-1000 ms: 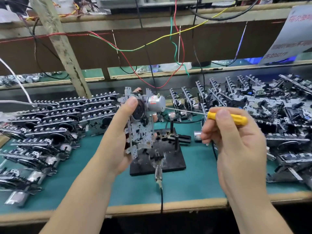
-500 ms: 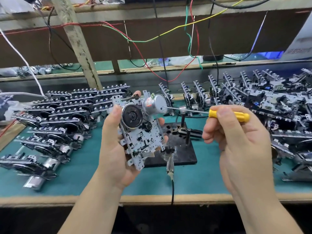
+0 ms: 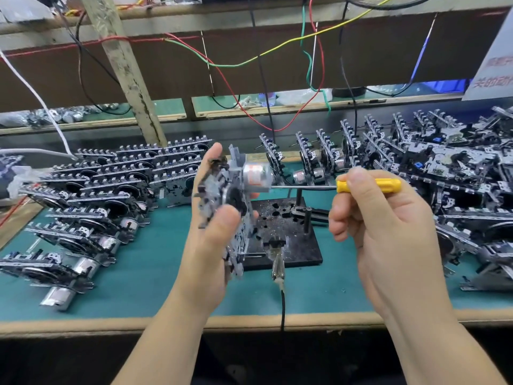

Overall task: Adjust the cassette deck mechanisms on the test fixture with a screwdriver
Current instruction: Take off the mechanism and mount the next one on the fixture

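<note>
You've turned the cassette deck mechanism (image 3: 231,215) edge-on in your gripping left hand (image 3: 211,240), above the test fixture (image 3: 288,234), while your right hand (image 3: 383,232) pinches the yellow screwdriver (image 3: 367,185), tip now meeting its motor (image 3: 256,176), so adjustment can begin.

A bench (image 3: 155,276) with a teal top and a pale wooden front edge runs across the view. Behind it a brown backboard (image 3: 361,54) carries loose coloured wires (image 3: 277,51), and a scuffed, leaning wooden post (image 3: 125,68) crosses it.
</note>
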Available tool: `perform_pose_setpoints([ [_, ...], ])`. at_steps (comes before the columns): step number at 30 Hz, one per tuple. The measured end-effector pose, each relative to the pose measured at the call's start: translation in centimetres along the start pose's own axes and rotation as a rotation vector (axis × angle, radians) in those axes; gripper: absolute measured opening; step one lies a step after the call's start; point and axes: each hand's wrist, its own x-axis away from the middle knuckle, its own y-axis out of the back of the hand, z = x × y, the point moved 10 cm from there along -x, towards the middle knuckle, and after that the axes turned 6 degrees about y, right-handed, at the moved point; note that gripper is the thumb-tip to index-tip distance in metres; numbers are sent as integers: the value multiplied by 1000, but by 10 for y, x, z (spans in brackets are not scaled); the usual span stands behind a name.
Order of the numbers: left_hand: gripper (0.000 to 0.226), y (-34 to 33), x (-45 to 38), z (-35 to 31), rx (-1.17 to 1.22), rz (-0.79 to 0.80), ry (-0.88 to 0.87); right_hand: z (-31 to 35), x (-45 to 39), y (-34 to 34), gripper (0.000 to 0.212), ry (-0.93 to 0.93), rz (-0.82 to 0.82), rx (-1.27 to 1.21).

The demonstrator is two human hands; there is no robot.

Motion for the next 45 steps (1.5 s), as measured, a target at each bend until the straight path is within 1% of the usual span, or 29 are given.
perform_pose_setpoints([
  [1, 118, 1, 2, 1, -54, -2, -21, -1, -2, 2, 20, -12, -10, 2],
  [3, 111, 0, 5, 0, -106, 14, -81, -3, -5, 5, 21, -30, -24, -1],
  [4, 111, 0, 6, 1, -101, 18, -83, -3, -6, 5, 21, -31, -23, -6],
  [7, 120, -5, 5, 6, 16, 41, -17, 3, -6, 4, 19, 19, 5, -7],
  [11, 115, -9, 5, 2, 87, 44, -14, 14, -6, 1, 14, 122, 82, 44],
  [14, 117, -10, 5, 2, 143, 47, 5, 17, -5, -1, 14, 159, 131, 65],
  [18, 122, -10, 5, 1, 164, 47, 13, 17, -5, -3, 13, 172, 175, 74],
  [22, 120, -9, 4, 2, 139, 49, 34, 16, -4, -4, 14, 173, 192, 85],
  [24, 115, -8, 4, 5, 125, 59, 36, 16, -4, -4, 16, 179, 197, 99],
  [26, 102, -7, 2, 6, 101, 64, 36, 15, -5, -3, 17, 182, 195, 101],
  [27, 101, -7, 0, 6, 84, 65, 35, 14, -5, -2, 16, 179, 180, 92],
  [28, 105, -6, -2, 5, 67, 63, 35, 13, -6, 3, 14, 176, 148, 69],
  [30, 113, -1, -12, 3, 10, 45, 41, 12, -9, 19, 12, 176, 30, 5],
  [31, 109, 2, -19, 1, -62, 24, 32, 13, -10, 28, 13, 182, -32, -7],
  [32, 101, 3, -27, -5, -203, 12, 2, 13, -11, 35, 15, 191, -77, 0],
  [33, 95, 0, -37, -12, -424, 10, -43, 13, -12, 40, 15, 195, -105, 13],
  [34, 94, -5, -47, -17, -680, 24, -83, 12, -12, 42, 15, 195, -122, 24],
  [36, 102, -26, -67, -13, -1104, 148, -141, 9, -11, 45, 14, 191, -149, 34],
  [37, 105, -35, -77, -6, -1248, 216, -141, 7, -11, 46, 14, 188, -160, 39],
  [39, 107, -48, -93, 10, -1440, 313, -121, 5, -10, 48, 14, 181, -170, 56],
  [42, 109, -54, -103, 38, -1613, 417, -70, 2, -10, 59, 14, 163, -191, 67],
  [45, 113, -49, -104, 57, -1746, 425, -68, -4, -10, 70, 14, 136, -196, 52],
])
